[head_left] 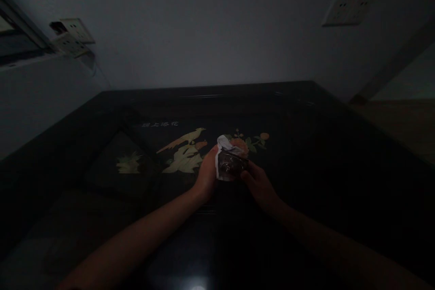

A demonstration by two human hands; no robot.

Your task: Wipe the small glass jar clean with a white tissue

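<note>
The room is dim. My left hand (205, 173) is closed around a white cloth (223, 144) pressed against a small clear glass object (230, 166), perhaps a cup or a pair of glasses. My right hand (257, 182) grips that same glass object from the right side. Both hands meet above a black lacquered table (322, 163) painted with a bird and flowers (185, 152).
A white wall rises behind the table, with a socket plate (345, 11) at upper right and two socket boxes (70, 36) at upper left. A wooden floor (401, 122) shows past the table's right edge. A window frame sits at far left.
</note>
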